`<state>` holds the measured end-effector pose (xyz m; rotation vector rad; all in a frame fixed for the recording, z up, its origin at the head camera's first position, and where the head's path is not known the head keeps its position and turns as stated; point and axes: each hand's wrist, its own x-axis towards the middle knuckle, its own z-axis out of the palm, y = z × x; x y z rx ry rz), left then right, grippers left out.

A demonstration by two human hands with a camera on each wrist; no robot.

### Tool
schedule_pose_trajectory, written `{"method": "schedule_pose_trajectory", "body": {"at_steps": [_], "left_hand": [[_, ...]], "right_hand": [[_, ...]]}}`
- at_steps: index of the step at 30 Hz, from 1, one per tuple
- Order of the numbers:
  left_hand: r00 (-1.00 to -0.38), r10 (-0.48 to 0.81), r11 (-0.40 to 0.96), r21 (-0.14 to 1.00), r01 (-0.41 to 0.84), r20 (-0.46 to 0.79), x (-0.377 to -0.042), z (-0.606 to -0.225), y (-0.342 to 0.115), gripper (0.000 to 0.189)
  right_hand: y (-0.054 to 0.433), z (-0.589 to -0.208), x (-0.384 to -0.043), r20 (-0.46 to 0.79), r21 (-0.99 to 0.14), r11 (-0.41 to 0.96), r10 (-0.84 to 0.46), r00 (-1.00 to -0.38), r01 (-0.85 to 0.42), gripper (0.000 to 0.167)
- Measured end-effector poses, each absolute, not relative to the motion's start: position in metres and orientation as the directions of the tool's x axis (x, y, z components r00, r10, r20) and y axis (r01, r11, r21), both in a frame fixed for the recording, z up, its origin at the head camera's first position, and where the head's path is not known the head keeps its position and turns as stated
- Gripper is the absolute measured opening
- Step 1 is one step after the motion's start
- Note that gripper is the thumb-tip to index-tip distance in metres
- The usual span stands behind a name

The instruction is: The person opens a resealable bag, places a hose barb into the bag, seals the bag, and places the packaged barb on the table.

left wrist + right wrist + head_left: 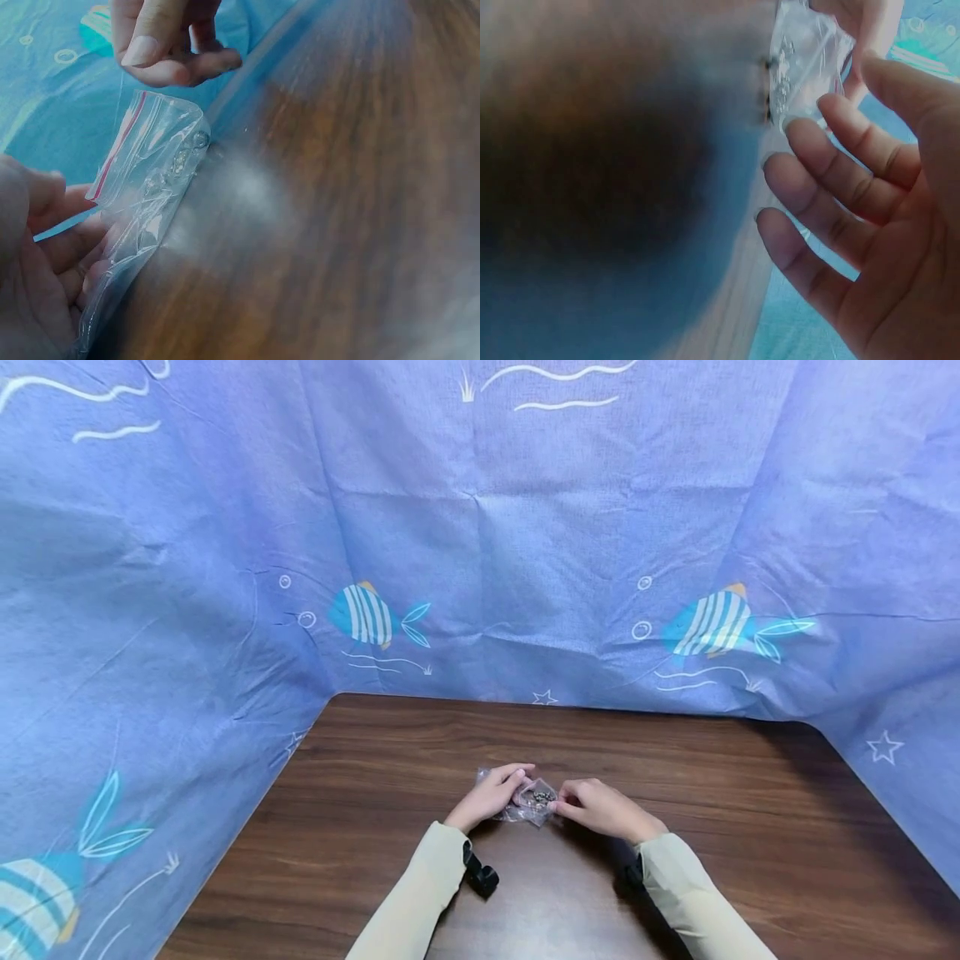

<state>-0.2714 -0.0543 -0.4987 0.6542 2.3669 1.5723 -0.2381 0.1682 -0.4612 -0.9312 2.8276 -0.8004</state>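
Observation:
A small clear zip-lock bag (pixel 538 797) with a red strip along its mouth lies on the wooden table, holding several small shiny metal pieces (pixel 180 161) too small to identify. My left hand (pixel 493 793) holds this bag from the left side. In the left wrist view, the left fingers (pixel 71 251) curl against the clear plastic, partly hidden by it. On the bag's other side is my right hand (pixel 603 810), its fingers loosely bent and nothing in its grasp. The right wrist view shows the right fingertips (pixel 780 169) close to the bag's edge.
Dark brown wood makes up the tabletop (pixel 360 852). A blue cloth (pixel 540 552) printed with fish hangs behind the table and along its sides. Black straps (pixel 480 872) are on the wrists, over light sleeves.

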Motion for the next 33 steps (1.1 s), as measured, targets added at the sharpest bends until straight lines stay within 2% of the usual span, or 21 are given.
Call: {"method": "schedule_pose_trajectory", "body": {"at_steps": [5,14,19,23,30,33], "left_hand": [[-0.878,0.473,0.333,0.908,0.255,0.073,-0.275,-0.495,-0.051,0.034],[-0.854,0.514,0.453,0.821,0.348,0.078,-0.278,-0.49,-0.045,0.026],[-0.865,0.495,0.516,0.772,0.37,0.083,-0.278,-0.489,-0.041,0.018],[-0.878,0.468,0.553,0.741,0.38,0.101,-0.278,-0.488,-0.039,0.012],[-0.894,0.425,0.594,0.701,0.394,0.142,-0.277,-0.486,-0.036,0.011],[-0.901,0.392,0.587,0.702,0.402,0.189,-0.277,-0.484,-0.035,0.012]], "right_hand": [[0.162,-0.465,-0.229,0.095,-0.509,0.689,-0.55,-0.83,-0.515,0.022],[0.144,-0.471,-0.22,0.036,-0.513,0.72,-0.526,-0.85,-0.468,0.036],[0.139,-0.474,-0.219,0.045,-0.514,0.74,-0.481,-0.876,-0.433,0.044],[0.138,-0.474,-0.218,0.073,-0.497,0.748,-0.469,-0.88,-0.44,0.042],[0.14,-0.472,-0.218,0.142,-0.45,0.738,-0.497,-0.856,-0.503,0.024],[0.145,-0.47,-0.219,0.145,-0.436,0.747,-0.492,-0.858,-0.502,0.022]]}}
